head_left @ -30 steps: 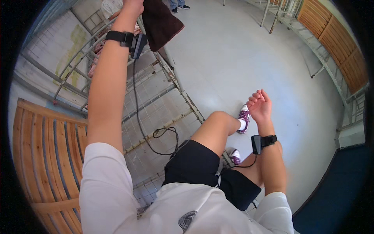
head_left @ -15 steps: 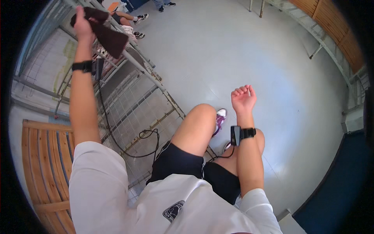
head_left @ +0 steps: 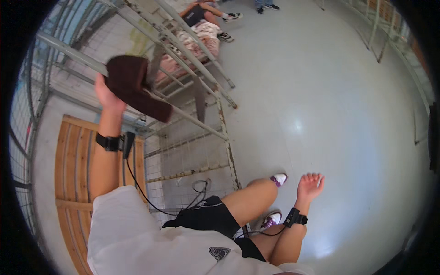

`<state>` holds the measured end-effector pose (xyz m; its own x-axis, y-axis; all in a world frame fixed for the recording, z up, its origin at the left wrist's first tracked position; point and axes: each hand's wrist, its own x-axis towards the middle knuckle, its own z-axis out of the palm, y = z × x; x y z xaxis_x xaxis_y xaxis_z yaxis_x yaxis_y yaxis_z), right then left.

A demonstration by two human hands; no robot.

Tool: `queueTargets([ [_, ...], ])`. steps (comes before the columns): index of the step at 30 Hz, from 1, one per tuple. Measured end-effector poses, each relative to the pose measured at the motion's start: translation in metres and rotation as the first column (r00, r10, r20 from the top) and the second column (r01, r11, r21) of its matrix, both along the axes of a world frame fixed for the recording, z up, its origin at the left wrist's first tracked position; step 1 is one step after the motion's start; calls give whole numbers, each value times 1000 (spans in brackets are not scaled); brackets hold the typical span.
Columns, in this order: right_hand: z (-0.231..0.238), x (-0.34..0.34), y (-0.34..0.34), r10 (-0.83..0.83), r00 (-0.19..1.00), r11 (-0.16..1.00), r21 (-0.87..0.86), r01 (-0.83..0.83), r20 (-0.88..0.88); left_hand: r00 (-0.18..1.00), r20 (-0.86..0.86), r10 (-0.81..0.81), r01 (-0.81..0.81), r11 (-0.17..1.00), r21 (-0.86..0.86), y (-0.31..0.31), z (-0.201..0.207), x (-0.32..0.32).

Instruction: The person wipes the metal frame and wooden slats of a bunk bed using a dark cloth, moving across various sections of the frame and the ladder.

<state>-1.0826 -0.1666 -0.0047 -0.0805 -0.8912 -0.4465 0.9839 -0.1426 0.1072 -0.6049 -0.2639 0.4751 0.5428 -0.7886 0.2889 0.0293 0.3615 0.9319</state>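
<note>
Here, left hand [head_left: 110,98] clasps brown cloth [head_left: 128,82], right hand [head_left: 310,186] curls loosely; shirt [head_left: 176,250] bears emblem [head_left: 219,253].

Dormitory-type room, shared sleeping quarters. Main cue: metal bed frame [head_left: 232,160], grey-white tubing with chipped, rusty paint, wire mesh base [head_left: 195,149], upright posts and rails bunk-style. Slatted wooden panel [head_left: 74,160] at left, looks like a bed board. Pink patterned bedding [head_left: 207,43] on the far side of the rails, a seated person's legs [head_left: 212,16] by it. Another person's feet [head_left: 267,8] at top edge. Smooth pale grey floor [head_left: 293,96], hard and shiny. More metal frames [head_left: 376,32] upper right, probably beds too, but blurred near the rim.
</note>
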Motion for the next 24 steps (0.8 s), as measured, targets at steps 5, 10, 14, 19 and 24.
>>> queueTargets([
  [5,-41,3,18,-48,998,844,533,55,-27,954,-205,-220,230,973,27,-11,6,-3],
  [10,67,27,-32,110,994,869,483,-106,20,963,-255,-89,145,966,212,-4,24,4],
  [14,162,6,-114,300,953,878,405,-256,-49,880,-468,78,137,903,408,-19,34,-23],
  [19,265,-80,-138,364,891,889,387,-245,-273,554,-156,818,-409,430,805,52,-71,-59],
  [24,294,-196,-103,451,820,815,538,-216,-352,689,-477,546,157,529,834,86,-139,-121],
])
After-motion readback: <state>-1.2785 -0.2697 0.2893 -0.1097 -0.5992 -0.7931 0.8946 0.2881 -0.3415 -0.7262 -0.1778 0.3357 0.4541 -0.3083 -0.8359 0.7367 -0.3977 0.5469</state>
